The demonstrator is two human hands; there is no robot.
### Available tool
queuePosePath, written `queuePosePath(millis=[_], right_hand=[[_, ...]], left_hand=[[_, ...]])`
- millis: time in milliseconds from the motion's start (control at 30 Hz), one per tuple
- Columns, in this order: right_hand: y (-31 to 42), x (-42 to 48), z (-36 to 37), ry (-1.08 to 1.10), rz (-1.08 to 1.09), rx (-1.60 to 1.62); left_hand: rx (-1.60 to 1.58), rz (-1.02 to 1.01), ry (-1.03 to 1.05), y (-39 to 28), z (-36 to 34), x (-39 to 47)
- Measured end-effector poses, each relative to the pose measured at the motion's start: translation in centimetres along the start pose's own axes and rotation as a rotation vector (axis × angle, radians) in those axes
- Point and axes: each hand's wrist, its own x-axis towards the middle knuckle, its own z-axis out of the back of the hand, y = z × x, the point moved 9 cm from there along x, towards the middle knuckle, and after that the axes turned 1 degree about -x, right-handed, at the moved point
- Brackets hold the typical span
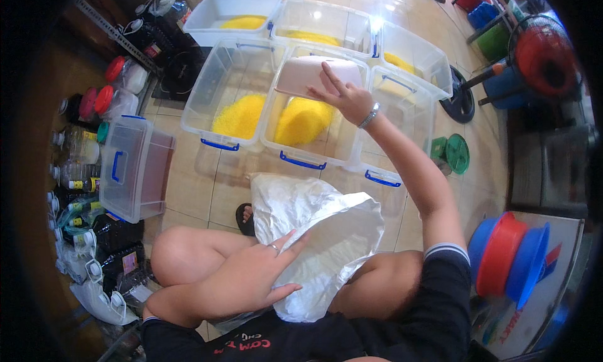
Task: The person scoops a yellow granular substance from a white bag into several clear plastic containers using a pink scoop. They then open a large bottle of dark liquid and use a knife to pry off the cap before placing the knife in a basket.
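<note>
My right hand, with a metal watch on the wrist, grips a pale pinkish container. It is tilted above the middle front clear plastic storage bin. Below it lies a heap of bright yellow granules. My left hand, wearing a ring, holds the rim of a white woven sack between its fingers. The sack stands between my legs with its wide mouth towards me; its bottom is not visible. More yellow granules are heaped in the left front bin.
Behind stand three more clear bins with yellow granules. Another clear bin stands at left, near several bottles and jugs. To the right are a red fan, a green tub and stacked blue and red basins.
</note>
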Motion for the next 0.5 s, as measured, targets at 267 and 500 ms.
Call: queuePosePath(millis=[267, 500], right_hand=[[0.9, -2.8, 1.0, -0.028, 0.092, 0.09], [0.1, -3.2, 1.7, 0.051, 0.036, 0.241]], left_hand=[[0.023, -0.02, -0.029, -0.1, -0.4, 0.2], [0.071, -0.002, 0.009, -0.8, -0.4, 0.7]])
